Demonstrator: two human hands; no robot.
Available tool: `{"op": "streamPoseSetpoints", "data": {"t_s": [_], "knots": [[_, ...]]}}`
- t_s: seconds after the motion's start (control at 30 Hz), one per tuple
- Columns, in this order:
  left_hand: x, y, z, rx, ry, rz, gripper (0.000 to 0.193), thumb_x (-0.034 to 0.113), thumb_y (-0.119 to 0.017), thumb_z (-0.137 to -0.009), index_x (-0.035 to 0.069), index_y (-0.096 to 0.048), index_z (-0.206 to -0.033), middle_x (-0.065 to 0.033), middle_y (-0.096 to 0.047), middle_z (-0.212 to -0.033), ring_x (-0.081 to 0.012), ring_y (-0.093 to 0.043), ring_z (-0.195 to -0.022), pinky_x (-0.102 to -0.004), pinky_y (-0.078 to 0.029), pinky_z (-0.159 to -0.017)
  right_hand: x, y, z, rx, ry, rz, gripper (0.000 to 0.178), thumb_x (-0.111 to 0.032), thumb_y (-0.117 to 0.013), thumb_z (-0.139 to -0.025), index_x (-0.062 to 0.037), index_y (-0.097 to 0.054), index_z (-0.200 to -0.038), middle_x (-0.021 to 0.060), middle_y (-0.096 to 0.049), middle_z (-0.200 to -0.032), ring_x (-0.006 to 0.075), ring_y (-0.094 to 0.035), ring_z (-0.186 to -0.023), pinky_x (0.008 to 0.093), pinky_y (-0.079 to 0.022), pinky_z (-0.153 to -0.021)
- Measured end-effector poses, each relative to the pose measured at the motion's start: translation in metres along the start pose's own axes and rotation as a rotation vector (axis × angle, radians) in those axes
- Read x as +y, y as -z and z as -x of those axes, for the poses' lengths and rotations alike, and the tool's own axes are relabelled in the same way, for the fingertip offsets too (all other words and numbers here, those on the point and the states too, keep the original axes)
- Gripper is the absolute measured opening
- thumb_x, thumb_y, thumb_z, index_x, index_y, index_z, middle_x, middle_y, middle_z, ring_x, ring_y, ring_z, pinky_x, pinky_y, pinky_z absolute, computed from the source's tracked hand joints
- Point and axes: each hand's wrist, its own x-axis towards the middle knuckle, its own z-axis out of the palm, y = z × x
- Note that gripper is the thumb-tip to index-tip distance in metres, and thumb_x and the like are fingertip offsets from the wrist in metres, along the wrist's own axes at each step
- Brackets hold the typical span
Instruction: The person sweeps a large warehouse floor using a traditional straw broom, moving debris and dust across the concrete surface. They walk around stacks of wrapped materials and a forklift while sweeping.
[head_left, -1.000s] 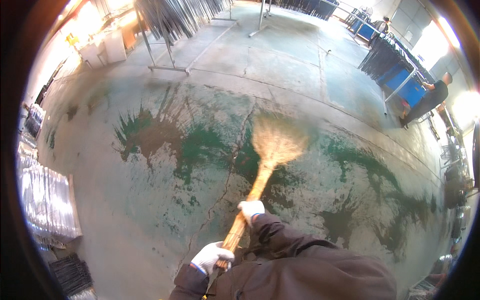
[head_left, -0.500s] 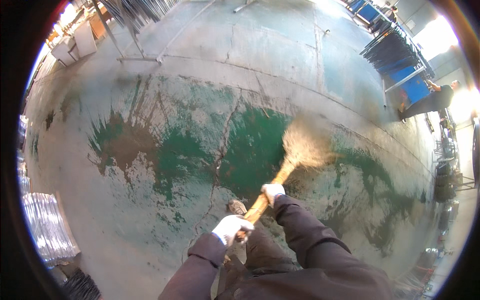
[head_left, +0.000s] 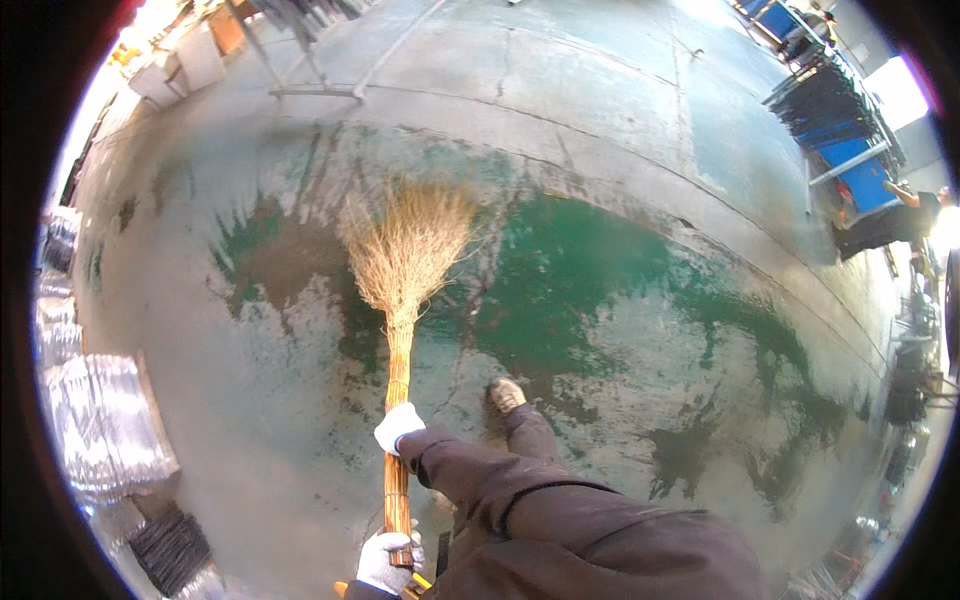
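Note:
A straw broom (head_left: 398,355) points away from me, its bristle head fanned out over the floor left of the middle. Around the middle of its bound handle, my right hand (head_left: 398,428) is closed in a white glove, the forearm reaching across from the right. My left hand (head_left: 385,562), also white-gloved, grips the handle's near end at the lower edge. Beneath the bristles lies a grey floor (head_left: 250,430) with green patches and brown dirty or wet marks. Whether the bristle tips touch it, I cannot tell.
Bundles of shiny long pieces (head_left: 105,420) and dark ones (head_left: 170,550) lie at the left. A metal rack (head_left: 320,92) stands at the far left. At the far right, another person (head_left: 890,225) is beside a rack of dark rods (head_left: 825,105). My shoe (head_left: 506,394) is ahead of me.
The broom has swung from right to left, and both hands have moved left with it, still gripping the handle. The view has shifted slightly.

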Motion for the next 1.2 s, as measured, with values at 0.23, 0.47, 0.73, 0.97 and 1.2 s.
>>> {"op": "streamPoseSetpoints", "data": {"t_s": [0.23,0.47,0.73,0.97,1.2], "knots": [[-0.056,0.115,0.073,-0.124,-0.115,-0.176,0.059,0.001,-0.079,-0.079,-0.012,-0.063,-0.134,-0.0188,-0.076,-0.1,-0.0308,-0.075,-0.086,-0.0407,-0.062,-0.085,-0.142,-0.048,0.076,0.255,-0.485,-0.906,0.056,-0.043,-0.083,-0.088,0.01,-0.078,-0.104,0.0324,-0.079,-0.104,0.0429,-0.081,-0.101,0.0455,-0.064,-0.088],[-0.075,0.265,0.143,-0.165,-0.073,-0.546,0.05,-0.004,-0.081,-0.084,-0.006,-0.067,-0.132,-0.0104,-0.076,-0.103,-0.0195,-0.075,-0.089,-0.033,-0.061,-0.085,-0.222,-0.193,0.145,0.463,-0.584,-1.065,0.036,-0.035,-0.08,-0.092,0.0006,-0.081,-0.088,0.0228,-0.079,-0.086,0.0338,-0.081,-0.088,0.0433,-0.061,-0.078],[0.025,0.29,0.13,-0.285,-0.071,-0.69,0.021,0.007,-0.079,-0.093,-0.001,-0.071,-0.11,-0.0084,-0.071,-0.081,-0.0172,-0.066,-0.059,-0.0306,-0.052,-0.055,-0.214,-0.27,0.143,0.423,-0.304,-0.361,0.022,-0.016,-0.073,-0.092,0.0006,-0.076,-0.107,0.0206,-0.079,-0.101,0.0338,-0.077,-0.092,0.0435,-0.062,-0.088],[0.096,0.403,0.157,0.091,-0.078,-0.474,0.031,0.002,-0.08,-0.084,-0.005,-0.07,-0.113,-0.0118,-0.071,-0.084,-0.0224,-0.069,-0.065,-0.0343,-0.055,-0.058,-0.348,-0.267,-0.049,0.305,-0.753,-0.949,0.034,-0.028,-0.081,-0.088,0.0048,-0.078,-0.098,0.0209,-0.079,-0.094,0.0328,-0.077,-0.088,0.0451,-0.063,-0.079],[0.17,0.464,0.197,0.061,-0.291,-0.054,0.037,0.001,-0.069,-0.086,-0.004,-0.06,-0.123,-0.0171,-0.071,-0.087,-0.0282,-0.067,-0.058,-0.0415,-0.06,-0.058,-0.477,-0.171,-0.243,0.248,-0.04,-0.021,0.028,-0.034,-0.067,-0.092,-0.0107,-0.083,-0.093,0.0177,-0.082,-0.095,0.0395,-0.08,-0.089,0.0486,-0.063,-0.083]]}}
